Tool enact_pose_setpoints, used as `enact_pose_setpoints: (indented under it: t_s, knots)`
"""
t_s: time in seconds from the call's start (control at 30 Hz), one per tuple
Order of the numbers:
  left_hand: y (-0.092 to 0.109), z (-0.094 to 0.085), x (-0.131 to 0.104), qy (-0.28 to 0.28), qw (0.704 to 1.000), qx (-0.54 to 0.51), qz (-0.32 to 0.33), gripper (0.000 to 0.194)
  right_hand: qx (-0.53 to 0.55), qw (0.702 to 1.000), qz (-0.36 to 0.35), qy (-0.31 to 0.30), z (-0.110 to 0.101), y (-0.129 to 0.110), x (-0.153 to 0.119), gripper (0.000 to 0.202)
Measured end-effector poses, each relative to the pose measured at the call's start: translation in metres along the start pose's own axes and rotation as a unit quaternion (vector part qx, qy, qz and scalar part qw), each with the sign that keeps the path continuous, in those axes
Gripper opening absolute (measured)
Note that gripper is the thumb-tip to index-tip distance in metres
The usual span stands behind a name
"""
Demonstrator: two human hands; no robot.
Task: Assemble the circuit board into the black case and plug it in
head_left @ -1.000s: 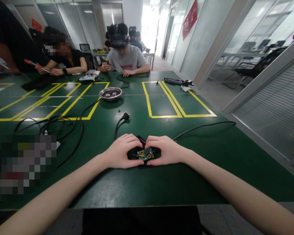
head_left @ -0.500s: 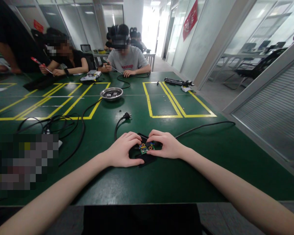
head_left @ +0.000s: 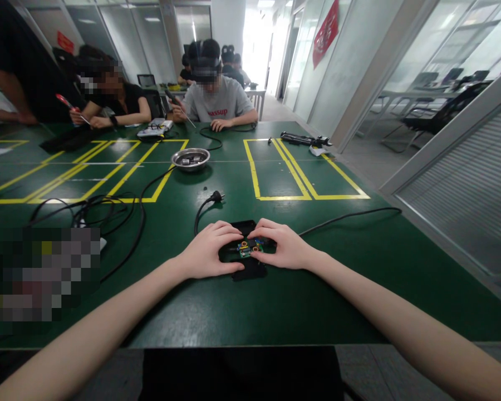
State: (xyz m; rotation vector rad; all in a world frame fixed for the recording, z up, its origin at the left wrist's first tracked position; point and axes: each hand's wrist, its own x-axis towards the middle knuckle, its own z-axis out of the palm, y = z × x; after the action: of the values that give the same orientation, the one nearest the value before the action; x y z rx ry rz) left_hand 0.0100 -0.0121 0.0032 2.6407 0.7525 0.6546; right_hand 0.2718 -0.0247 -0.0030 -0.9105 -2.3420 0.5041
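A small green circuit board (head_left: 245, 250) with copper-wound ring coils lies between my hands, among black plastic case pieces. One flat black case piece (head_left: 250, 271) is on the near side, and another black case part (head_left: 244, 225) shows behind the fingers. My right hand (head_left: 281, 243) grips the board's right side between thumb and fingers. Curved around the left end, my left hand (head_left: 211, 249) has its thumb and fingers well apart, fingertips close to the board's far edge and thumb by the near case piece. A black power plug (head_left: 217, 197) on a cord lies beyond my left hand.
A metal bowl (head_left: 191, 159) with small metal parts stands farther back. Coiled black cables (head_left: 96, 210) and a blurred-out object (head_left: 45, 275) lie at left. A black cable (head_left: 350, 213) runs right. Co-workers (head_left: 217, 100) sit across the green table (head_left: 183, 323); a black tripod-like object (head_left: 304, 139) lies far right.
The board has settled flatter and slightly nearer the left between my hands. My fingers have shifted a little, and more of the black case part behind them shows.
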Motion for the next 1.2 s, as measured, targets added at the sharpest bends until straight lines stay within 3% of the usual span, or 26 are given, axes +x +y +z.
enact_pose_setpoints:
  t_s: [0.2,0.43,0.63,0.87,1.0,1.1,1.2]
  knots:
    - [-0.003,-0.001,-0.001,0.023,0.999,-0.035,-0.001,0.037,0.026,1.000,-0.007,-0.004,0.000,-0.001,0.000,0.025]
    - [0.005,0.004,0.000,0.033,0.999,-0.026,-0.023,0.036,0.059,0.998,-0.010,-0.001,0.003,0.003,0.001,0.011]
    - [0.000,0.003,0.001,0.040,0.998,-0.034,-0.024,0.030,0.043,0.999,-0.012,0.019,0.004,0.006,0.000,0.013]
    - [-0.002,0.003,0.001,0.046,0.998,-0.050,-0.013,0.031,0.083,0.996,-0.001,-0.008,0.001,-0.001,0.000,0.019]
    - [0.000,-0.002,0.001,0.075,0.997,-0.021,-0.021,0.012,0.062,0.998,0.016,-0.011,0.002,-0.001,0.001,0.017]
    - [-0.001,-0.007,0.000,0.051,0.997,0.010,-0.057,0.002,0.040,0.999,0.023,-0.009,0.004,-0.001,0.001,0.017]
    - [-0.003,-0.008,-0.002,0.028,0.997,0.013,-0.073,0.003,0.007,0.999,0.036,-0.002,0.006,-0.003,0.001,0.034]
